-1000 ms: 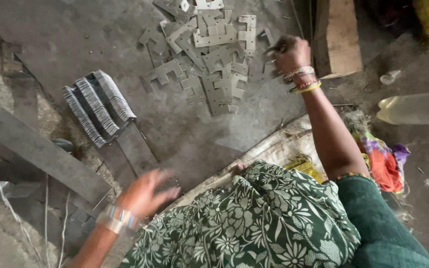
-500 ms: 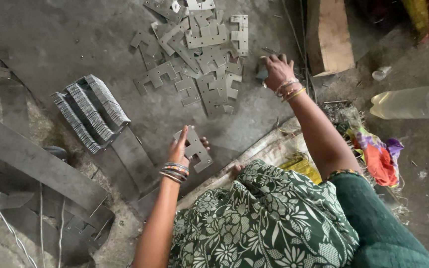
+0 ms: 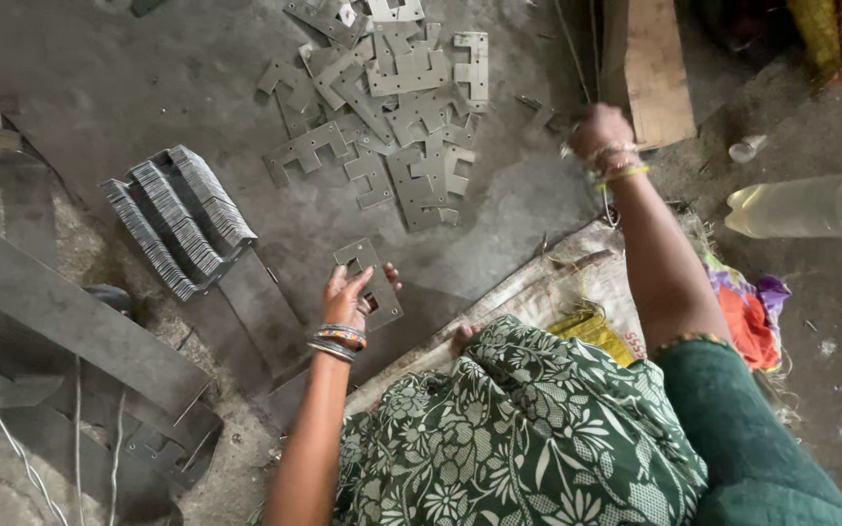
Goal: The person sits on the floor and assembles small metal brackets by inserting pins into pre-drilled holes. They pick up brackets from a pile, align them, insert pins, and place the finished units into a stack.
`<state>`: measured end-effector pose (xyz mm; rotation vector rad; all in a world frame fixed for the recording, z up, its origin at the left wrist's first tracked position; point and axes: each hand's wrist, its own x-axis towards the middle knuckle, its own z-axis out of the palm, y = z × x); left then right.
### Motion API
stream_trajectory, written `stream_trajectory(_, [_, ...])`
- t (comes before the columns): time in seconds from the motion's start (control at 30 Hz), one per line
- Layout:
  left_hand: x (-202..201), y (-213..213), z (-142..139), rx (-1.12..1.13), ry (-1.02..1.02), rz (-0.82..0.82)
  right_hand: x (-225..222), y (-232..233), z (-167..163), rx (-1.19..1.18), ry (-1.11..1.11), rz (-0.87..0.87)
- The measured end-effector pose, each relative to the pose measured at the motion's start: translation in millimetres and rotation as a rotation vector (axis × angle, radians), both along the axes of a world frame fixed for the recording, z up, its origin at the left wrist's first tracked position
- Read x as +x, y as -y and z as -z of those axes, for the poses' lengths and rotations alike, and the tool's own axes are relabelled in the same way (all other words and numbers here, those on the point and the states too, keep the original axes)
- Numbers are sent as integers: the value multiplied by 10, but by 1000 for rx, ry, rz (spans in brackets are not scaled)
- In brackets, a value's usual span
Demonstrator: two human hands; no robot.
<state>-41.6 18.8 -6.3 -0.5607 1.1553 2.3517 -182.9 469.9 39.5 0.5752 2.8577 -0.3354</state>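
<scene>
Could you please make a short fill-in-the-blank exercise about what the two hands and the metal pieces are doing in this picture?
1. The left hand holds one flat grey metal ____ with cut-outs.
2. The right hand reaches beside the loose pile of metal pieces, next to a ____ plank.
3. The neat stack of pieces lies to the ____ of the left hand.

Missing words: plate; wooden; left

The one camera sits on the person's head and looks almost straight down at the grey floor (image 3: 538, 209). It is near enough that the lap fills the lower frame; no second view overlaps it.
</scene>
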Motion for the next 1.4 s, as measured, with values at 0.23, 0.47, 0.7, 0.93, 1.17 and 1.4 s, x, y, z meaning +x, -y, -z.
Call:
stream_trajectory(0.23, [30,-136,-65,127,39,-110,-4,360,-93,-78,-240,-46])
stream_trajectory(0.47, [-125,-263,295,347,132,-145,368,1399,-195,-536,-308,-558])
stream_trajectory(0.7, [-51,-93,413,-416,-268,-66,342,2022,326,16,-63,-572])
stream_trajectory(0.93, [8,-69,304,-47,79,-205,543,2181,501,79,-197,-658])
stream_trajectory(1.17, [128,-205,281,-310,-184,-51,427,2003,310,-238,-57,-469])
stream_trajectory(1.4, [141,-275,279,-157,93,-245,15,1822,100,-448,-244,-770])
